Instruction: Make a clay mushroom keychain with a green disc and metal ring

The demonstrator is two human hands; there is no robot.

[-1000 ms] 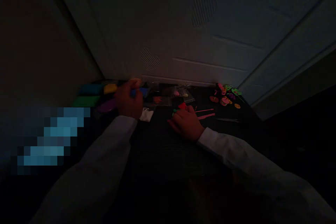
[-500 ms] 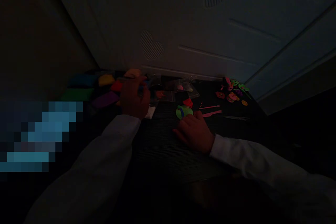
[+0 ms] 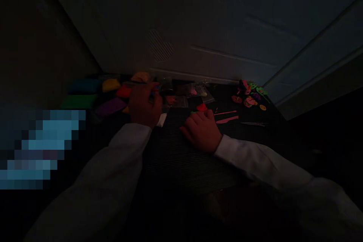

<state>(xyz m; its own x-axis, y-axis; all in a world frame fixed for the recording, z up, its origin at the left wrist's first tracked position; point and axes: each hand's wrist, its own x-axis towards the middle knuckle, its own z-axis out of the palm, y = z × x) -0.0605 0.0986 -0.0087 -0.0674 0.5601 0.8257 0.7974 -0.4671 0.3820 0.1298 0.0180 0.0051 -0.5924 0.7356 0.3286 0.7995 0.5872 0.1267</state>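
Note:
The light is very dim. My left hand (image 3: 145, 104) is over the packets at the left of the dark table, its fingers curved and the thumb apart from them. A small blue thing (image 3: 155, 91) shows past its fingers; I see nothing gripped. Palm down, my right hand (image 3: 202, 132) lies over a green clay-like piece (image 3: 193, 112), of which only a bit of edge shows. Its thumb sticks out to the left. A red piece (image 3: 202, 107) sits just beyond the fingers. Pink tools, a thin stick (image 3: 226, 113) and a knife-shaped one (image 3: 227, 120), lie to the right.
Scissors (image 3: 255, 124) lie farther right, below several colourful flower-like pieces (image 3: 249, 101). Clear bags (image 3: 180, 101) line the back. At left are blue (image 3: 85, 86), green (image 3: 79, 101), yellow (image 3: 111, 84) and purple (image 3: 112, 106) packets. A pale panel (image 3: 176, 19) rises behind the table.
My right hand has moved left and slightly up and now covers most of the green piece. My left hand keeps nearly the same pose. The view has shifted slightly.

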